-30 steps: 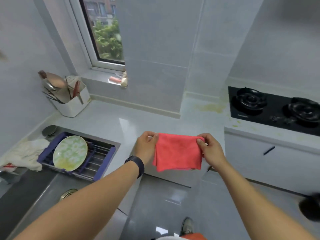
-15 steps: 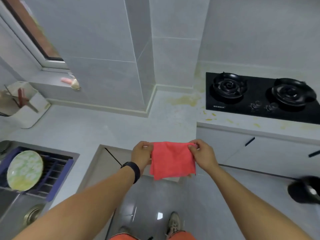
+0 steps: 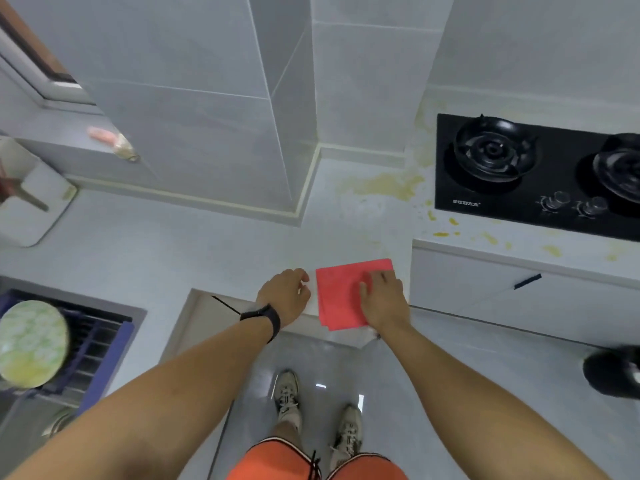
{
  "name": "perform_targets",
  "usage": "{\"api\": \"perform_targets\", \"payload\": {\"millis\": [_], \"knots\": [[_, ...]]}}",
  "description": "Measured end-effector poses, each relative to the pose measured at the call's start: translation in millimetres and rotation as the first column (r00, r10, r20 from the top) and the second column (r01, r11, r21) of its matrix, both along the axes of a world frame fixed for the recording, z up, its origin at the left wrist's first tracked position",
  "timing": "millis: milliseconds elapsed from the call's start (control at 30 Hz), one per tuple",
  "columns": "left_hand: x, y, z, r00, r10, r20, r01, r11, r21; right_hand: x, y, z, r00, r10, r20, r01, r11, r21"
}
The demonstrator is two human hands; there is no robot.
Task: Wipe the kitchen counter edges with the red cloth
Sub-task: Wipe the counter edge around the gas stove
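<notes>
The red cloth (image 3: 341,292) is down! Half a second ago you had it stretched in the air between both hands; now it lies folded flat on the counter (image 3: 207,258) just below the middle of the frame, its lower edge draped over the counter's front lip. Your right hand (image 3: 382,299) presses it with fingers spread flat across its right half, not pinching. Your left hand (image 3: 285,294) has let go and sits just beside the cloth's left edge, fingers loosely curled, gripping nothing that I can make out. That puts you at the start of the first wipe, by my reading, right at the corner where the counter turns toward the stove (image 3: 536,171) in the upper right. Yellowish stains (image 3: 384,185) spread between you and it, well above the cloth.
</notes>
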State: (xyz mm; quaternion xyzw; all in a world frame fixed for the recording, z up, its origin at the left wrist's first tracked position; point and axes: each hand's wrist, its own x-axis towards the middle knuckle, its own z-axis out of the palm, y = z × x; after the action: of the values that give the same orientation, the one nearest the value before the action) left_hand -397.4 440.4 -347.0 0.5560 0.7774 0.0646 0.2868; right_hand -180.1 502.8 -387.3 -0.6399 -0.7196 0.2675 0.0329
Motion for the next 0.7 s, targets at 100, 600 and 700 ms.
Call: {"api": "perform_targets", "payload": {"millis": [100,600,700], "knots": [[-18,3,-28,0.995,-0.081,-0.06,0.082,0.997,0.013,-23,18,-27,0.994,-0.105,0.022,0.103,0.992,0.079],[-44,106,-112,0.987,-0.065,-0.147,0.113,0.929,0.351,-70,50,-89,0.955,-0.071,0.289,-0.001,0.97,0.244],[-46,105,-124,0.989,-0.04,-0.145,0.087,0.938,0.336,-69,71,-90,0.951,-0.045,0.305,-0.04,0.962,0.269]]}}
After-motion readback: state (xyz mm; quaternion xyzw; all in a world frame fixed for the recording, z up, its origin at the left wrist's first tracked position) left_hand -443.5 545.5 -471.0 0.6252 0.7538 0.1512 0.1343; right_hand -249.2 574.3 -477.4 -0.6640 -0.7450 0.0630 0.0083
